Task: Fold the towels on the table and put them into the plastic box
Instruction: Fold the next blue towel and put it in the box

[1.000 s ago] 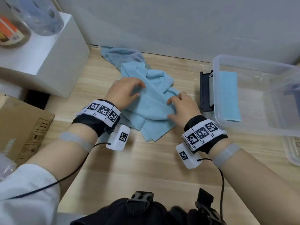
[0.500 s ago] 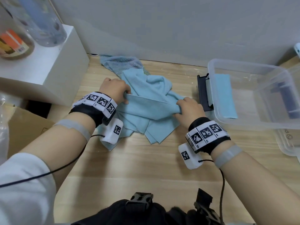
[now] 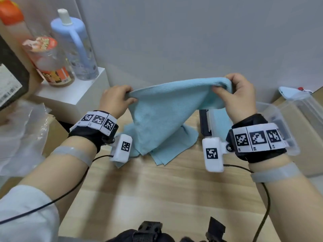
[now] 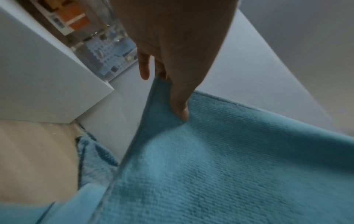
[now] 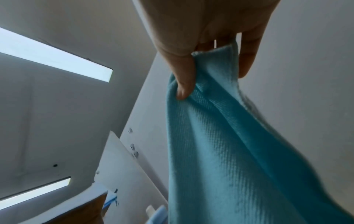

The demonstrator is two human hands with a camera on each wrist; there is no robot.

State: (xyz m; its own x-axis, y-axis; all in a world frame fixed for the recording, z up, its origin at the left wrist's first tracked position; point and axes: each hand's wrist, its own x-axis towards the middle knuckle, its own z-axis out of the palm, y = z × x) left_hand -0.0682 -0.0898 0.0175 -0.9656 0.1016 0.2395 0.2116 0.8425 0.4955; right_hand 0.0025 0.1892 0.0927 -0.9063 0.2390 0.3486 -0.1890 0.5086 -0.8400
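Note:
A light blue towel [image 3: 167, 109] hangs in the air above the wooden table [image 3: 157, 186], stretched between both hands. My left hand [image 3: 116, 97] pinches its left top corner; in the left wrist view the thumb presses the towel [image 4: 220, 159] near its hem. My right hand [image 3: 236, 94] grips the right top corner, and the right wrist view shows the towel [image 5: 229, 151] bunched between thumb and fingers. The towel's lower end still trails on the table over other blue cloth [image 3: 167, 154]. The clear plastic box [image 3: 277, 119] stands at the right, with a folded blue towel [image 3: 221, 117] inside.
A white stand [image 3: 70, 91] at the left carries a blue bottle [image 3: 76, 49] and a jar [image 3: 50, 62]. A cardboard box and plastic wrap [image 3: 21, 137] lie at the far left. A black object [image 3: 203, 123] sits against the box's left wall. Grey wall behind.
Both hands have taken the towel's top edge and lifted it off the table, spreading it between them. The head view has tilted upward.

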